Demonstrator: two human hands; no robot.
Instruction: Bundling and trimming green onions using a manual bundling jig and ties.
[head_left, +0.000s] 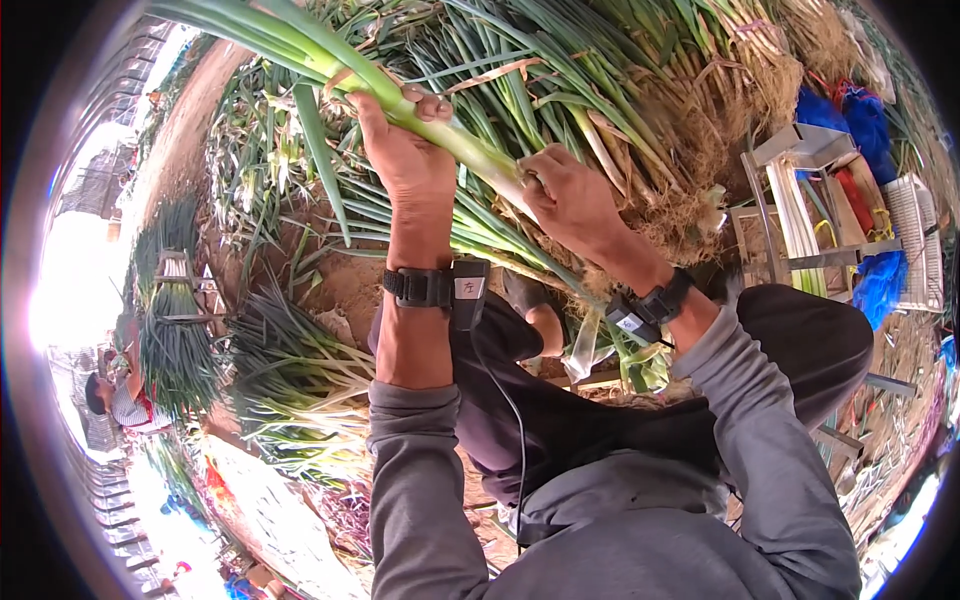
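Note:
A thick green onion (468, 148) with long green leaves stretches slantwise across the upper middle, its leaves to the upper left and its pale shank toward the right. My left hand (405, 150) is wrapped round the stalk just below the leaves. Farther down, my right hand (575, 195) pinches the pale lower shank, fingers curled in. The stalk's root end is hidden behind my right hand. One loose leaf (320, 160) hangs down left of my left hand. Each wrist wears a black strap with a small device and a cable runs from the left one.
Heaps of unpeeled green onions with brown roots (740, 110) lie ahead. Another pile (300, 360) spreads at left. A metal frame (815, 200) holds pale stalks at right, beside blue plastic (880, 285) and a white crate (915, 240). Another person (130, 400) is at far left.

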